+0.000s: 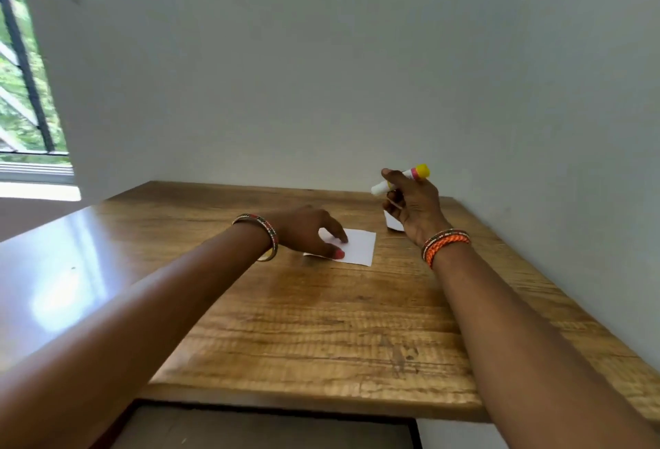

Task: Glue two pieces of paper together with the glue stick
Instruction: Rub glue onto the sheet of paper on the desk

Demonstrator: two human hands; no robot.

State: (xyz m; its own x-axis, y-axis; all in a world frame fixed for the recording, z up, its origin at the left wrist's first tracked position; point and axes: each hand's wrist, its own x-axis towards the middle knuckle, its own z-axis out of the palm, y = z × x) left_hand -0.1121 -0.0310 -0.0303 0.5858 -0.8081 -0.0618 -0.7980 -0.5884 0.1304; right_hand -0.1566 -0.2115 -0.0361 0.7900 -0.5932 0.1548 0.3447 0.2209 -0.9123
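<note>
Glue stick (pixel 401 179) is raised above the wooden table (pixel 321 323), pinched in the right hand (pixel 414 207). Left hand (pixel 307 229) presses spread fingers on one white paper (pixel 359 247); second paper (pixel 393 223) lies behind the right hand.

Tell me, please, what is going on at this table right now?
A person is partway through gluing paper. The left hand presses down on a white sheet of paper lying flat on the wooden table. The right hand holds a glue stick raised above the table, yellow end up, not touching any paper. A second piece of paper lies farther back, mostly hidden behind the right hand. Whether glue has been applied yet cannot be told.
</note>
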